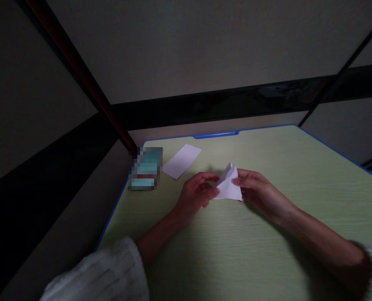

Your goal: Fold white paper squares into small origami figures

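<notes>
A small folded white paper (228, 186), roughly triangular, is held just above a pale green table (282, 167). My left hand (195, 194) pinches its left corner with curled fingers. My right hand (256, 190) grips its right side, thumb on top of the paper. Both forearms reach in from the bottom edge, in white knitted sleeves.
A flat white rectangular sheet (182, 161) lies on the table beyond my left hand. A blurred blue-green packet (145, 169) sits at the table's far left corner. The table has a blue rim (217, 134). Dark frame beams and pale walls stand behind it.
</notes>
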{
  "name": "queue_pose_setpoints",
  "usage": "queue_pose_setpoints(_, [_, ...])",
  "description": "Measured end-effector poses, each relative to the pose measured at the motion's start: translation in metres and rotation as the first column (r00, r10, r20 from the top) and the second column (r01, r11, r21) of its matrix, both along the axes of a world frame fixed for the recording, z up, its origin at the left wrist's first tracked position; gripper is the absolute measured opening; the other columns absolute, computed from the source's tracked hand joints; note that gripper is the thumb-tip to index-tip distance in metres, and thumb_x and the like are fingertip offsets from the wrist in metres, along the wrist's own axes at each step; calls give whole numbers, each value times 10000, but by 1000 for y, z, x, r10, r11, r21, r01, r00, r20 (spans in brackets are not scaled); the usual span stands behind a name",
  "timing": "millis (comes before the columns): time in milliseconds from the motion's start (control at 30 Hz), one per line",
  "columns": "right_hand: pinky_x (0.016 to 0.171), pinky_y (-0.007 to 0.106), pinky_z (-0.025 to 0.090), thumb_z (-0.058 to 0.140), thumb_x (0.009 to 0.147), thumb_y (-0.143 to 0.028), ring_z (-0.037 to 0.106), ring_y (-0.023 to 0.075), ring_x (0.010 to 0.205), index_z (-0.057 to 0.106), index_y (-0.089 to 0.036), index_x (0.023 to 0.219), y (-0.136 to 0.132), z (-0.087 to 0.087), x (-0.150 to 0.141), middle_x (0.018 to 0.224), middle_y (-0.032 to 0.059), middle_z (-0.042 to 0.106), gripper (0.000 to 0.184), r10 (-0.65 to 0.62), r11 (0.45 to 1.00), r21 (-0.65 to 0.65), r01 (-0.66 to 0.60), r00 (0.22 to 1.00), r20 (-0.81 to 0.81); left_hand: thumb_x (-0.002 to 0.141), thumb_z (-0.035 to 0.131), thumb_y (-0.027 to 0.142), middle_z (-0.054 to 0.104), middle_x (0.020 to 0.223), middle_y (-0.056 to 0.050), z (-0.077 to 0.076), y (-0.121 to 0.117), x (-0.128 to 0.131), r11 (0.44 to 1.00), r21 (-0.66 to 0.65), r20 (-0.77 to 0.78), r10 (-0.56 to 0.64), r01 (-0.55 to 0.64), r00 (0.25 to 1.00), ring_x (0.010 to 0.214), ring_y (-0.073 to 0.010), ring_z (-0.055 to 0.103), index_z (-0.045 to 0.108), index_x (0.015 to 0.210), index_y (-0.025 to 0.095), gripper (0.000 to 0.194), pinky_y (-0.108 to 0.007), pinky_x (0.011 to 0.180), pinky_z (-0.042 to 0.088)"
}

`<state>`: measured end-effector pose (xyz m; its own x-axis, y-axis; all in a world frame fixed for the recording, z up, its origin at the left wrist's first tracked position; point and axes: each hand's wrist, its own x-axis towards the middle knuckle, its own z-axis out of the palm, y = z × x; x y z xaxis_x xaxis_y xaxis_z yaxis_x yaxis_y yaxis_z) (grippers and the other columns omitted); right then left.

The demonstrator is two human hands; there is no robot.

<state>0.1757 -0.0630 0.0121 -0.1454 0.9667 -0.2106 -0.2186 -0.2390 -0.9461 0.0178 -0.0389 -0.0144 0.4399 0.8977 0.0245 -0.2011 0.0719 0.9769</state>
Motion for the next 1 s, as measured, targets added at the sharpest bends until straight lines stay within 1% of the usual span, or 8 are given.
queue_pose_setpoints(133, [487, 221, 334, 615, 599, -207, 481, 97, 541, 549, -144, 691, -1, 1, -2, 607, 1, 541, 130, -36, 999, -11, 36, 999, 28, 677, 561, 434, 464, 541, 34, -3, -1, 2, 1000, 8, -12, -3, 3, 1000, 404, -35, 378, 579, 779, 132, 319, -140, 320, 307])
queue_pose_setpoints(233, [486, 224, 332, 636, 597, -214, 487, 94, 528, 543, -148, 685, -2, 1, -3, 609, -6, 553, 144, -31, 1000, 0, 31, 998, 48, 719, 494, 456, 422, 482, 45, -5, -1, 2, 1000, -5, -37, 23, -23, 999, 373, -37, 376, 565, 714, 127, 337, -147, 323, 324])
queue_pose_setpoints(367, [463, 218, 329, 667, 588, -250, 476, 85, 499, 555, -146, 648, -2, 1, -3, 582, -13, 557, 164, -17, 1000, 7, 16, 998, 63, 681, 563, 377, 475, 525, 40, -4, -1, 2, 998, -56, -17, 31, -32, 999, 396, -47, 416, 555, 756, 138, 251, -148, 324, 336])
queue_pose_setpoints(467, [461, 217, 341, 688, 574, -279, 484, 87, 495, 572, -141, 652, -2, 2, -3, 585, -7, 575, 197, -1, 1000, -4, 1, 999, 50, 643, 610, 311, 545, 586, 30, -2, -1, 2, 996, -90, 5, 27, -26, 1000, 404, -51, 441, 560, 839, 146, 261, -154, 337, 334])
queue_pose_setpoints(600, [466, 218, 355, 698, 568, -285, 498, 91, 494, 596, -135, 681, -3, -1, -2, 587, -3, 593, 214, 13, 1000, -8, -13, 999, 40, 604, 652, 241, 628, 683, -6, 1, -2, 3, 993, -118, 34, 32, -28, 999, 529, -97, 545, 564, 877, 141, 304, -206, 495, 424])
queue_pose_setpoints(700, [463, 222, 361, 694, 579, -283, 505, 97, 493, 621, -130, 715, -3, -3, -1, 578, -1, 598, 217, 21, 1000, 3, -21, 999, 48, 592, 662, 211, 647, 704, -18, 1, -3, 2, 993, -115, 33, 18, -14, 999, 605, -122, 575, 573, 863, 134, 295, -228, 560, 440])
queue_pose_setpoints(867, [452, 219, 355, 692, 587, -275, 499, 93, 483, 640, -139, 716, -4, -3, -2, 574, -8, 594, 195, 15, 999, 35, -17, 997, 76, 584, 654, 181, 653, 699, -21, 3, -4, 2, 993, -115, -6, 34, -35, 999, 583, -111, 560, 599, 799, 125, 229, -217, 540, 423])
queue_pose_setpoints(1000, [442, 219, 345, 698, 572, -287, 480, 89, 473, 625, -137, 653, -5, 0, -4, 558, -10, 585, 186, -12, 998, 58, 4, 990, 141, 568, 648, 169, 645, 656, -19, 4, -4, 3, 990, -119, -68, 65, -73, 996, 561, -116, 546, 614, 722, 115, 167, -222, 522, 405])
